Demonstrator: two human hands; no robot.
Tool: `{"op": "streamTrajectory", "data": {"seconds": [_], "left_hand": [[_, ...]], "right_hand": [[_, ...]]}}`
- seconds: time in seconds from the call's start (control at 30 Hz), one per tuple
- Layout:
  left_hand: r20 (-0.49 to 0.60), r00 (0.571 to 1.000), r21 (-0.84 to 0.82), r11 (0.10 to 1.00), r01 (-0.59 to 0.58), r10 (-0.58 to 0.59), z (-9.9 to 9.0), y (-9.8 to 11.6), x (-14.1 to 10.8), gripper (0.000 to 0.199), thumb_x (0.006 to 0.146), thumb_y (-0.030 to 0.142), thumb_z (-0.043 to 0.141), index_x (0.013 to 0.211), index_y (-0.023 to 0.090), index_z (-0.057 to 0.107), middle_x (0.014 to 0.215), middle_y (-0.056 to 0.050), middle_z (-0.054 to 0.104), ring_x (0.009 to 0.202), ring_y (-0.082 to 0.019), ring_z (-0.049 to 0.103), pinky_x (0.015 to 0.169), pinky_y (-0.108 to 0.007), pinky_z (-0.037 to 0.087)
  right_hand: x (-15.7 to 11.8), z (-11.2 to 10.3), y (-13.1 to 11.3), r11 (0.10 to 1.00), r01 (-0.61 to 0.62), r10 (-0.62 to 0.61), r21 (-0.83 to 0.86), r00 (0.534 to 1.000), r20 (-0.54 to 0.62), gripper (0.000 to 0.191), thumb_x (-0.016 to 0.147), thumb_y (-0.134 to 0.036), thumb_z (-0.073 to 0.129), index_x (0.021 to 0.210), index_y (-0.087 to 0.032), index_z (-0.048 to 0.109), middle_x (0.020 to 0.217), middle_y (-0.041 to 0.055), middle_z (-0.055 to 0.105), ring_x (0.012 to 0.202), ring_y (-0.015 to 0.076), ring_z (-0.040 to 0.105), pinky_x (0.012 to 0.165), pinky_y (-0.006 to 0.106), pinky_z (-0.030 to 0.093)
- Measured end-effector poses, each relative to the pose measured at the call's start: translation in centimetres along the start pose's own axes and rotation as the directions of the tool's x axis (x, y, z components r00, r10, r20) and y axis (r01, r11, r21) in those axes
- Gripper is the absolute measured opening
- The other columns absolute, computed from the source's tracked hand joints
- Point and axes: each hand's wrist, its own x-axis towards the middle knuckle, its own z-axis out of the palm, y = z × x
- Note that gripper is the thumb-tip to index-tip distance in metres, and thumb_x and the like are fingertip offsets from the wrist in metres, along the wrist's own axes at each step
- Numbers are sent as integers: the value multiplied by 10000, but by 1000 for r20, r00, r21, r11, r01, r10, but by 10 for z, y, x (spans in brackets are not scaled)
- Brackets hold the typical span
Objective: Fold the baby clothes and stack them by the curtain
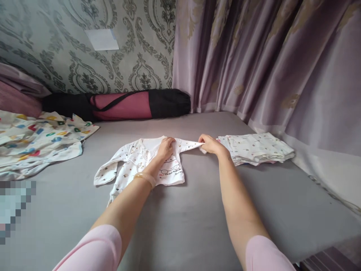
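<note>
A small white printed baby top (132, 162) lies spread on the grey surface, its front bearing a drawing and lettering. One sleeve bends out to the left; the other is pulled out straight to the right. My left hand (166, 148), with a pale bangle at the wrist, rests on the top near its shoulder, fingers curled down on the cloth. The cuff of the right-hand sleeve is pinched in my right hand (209, 144). Just right of that hand sits a stack of folded white printed clothes (256, 148).
Colourful patterned cloth (42, 139) lies heaped at the left on the grey surface (180, 229). A black and maroon long bag (121, 105) lies along the papered wall. Purple curtains (254, 56) hang behind and down the right side.
</note>
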Motion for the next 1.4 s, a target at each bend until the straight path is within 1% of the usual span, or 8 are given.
{"op": "streamTrajectory", "data": {"seconds": [0.1,0.27,0.5,0.73,0.83,1.0,1.17,1.4], "left_hand": [[-7,1000,-24,1000,7,-7,-1,0,0,419,798,69,389,1110,164,652,1149,-98,673,1108,-223,589,1034,-379,444],[-7,1000,-53,998,19,-20,-4,7,-1,332,800,136,454,1045,162,677,1128,-106,684,1090,-244,598,1012,-378,456],[6,999,-69,997,35,-35,-7,13,-1,308,789,152,462,1009,171,677,1112,-100,693,1089,-245,603,1017,-385,455],[6,999,-51,998,37,-36,-3,10,-1,340,822,168,461,1098,173,659,1197,-93,672,1146,-242,580,1067,-396,420],[10,999,-38,998,40,-40,-2,12,0,346,874,243,476,1165,156,644,1250,-107,652,1189,-249,556,1094,-394,398],[50,998,-1,999,41,-41,-7,19,-2,425,934,404,479,1254,161,620,1318,-114,618,1256,-274,505,1118,-415,371],[108,992,102,994,48,-59,-9,25,-3,480,920,447,508,1311,179,588,1395,-122,556,1294,-309,459,1129,-445,346],[150,986,169,985,45,-70,-9,28,-3,470,927,412,483,1342,206,560,1421,-111,522,1306,-331,420,1117,-458,344]], "right_hand": [[-1,-4,6,995,88,-94,-36,966,-242,400,770,37,460,987,-215,681,1099,67,648,1061,206,562,893,287,427],[0,-7,25,979,-146,157,-139,986,64,356,716,32,556,827,-242,756,932,56,648,801,188,613,763,293,460],[15,8,31,986,-161,159,-35,985,-63,327,848,-138,539,1109,-232,712,1128,63,710,1009,193,642,844,265,454],[19,18,30,980,-200,200,-4,980,-1,214,736,-242,678,942,-196,717,968,60,727,890,204,661,735,252,465],[24,20,29,962,-185,205,200,975,-83,258,773,-266,627,1007,-176,688,909,40,716,827,181,660,665,223,464],[39,35,18,791,-146,342,594,911,-231,346,851,-335,558,1128,-134,613,939,65,705,790,180,661,638,233,493],[36,41,14,917,-210,340,339,857,-387,259,937,-347,502,1112,-187,608,990,111,700,955,243,657,779,300,491],[20,37,10,937,-342,347,70,891,-294,319,1005,-255,392,1265,-143,537,1075,197,690,1045,310,664,838,389,483]]}}
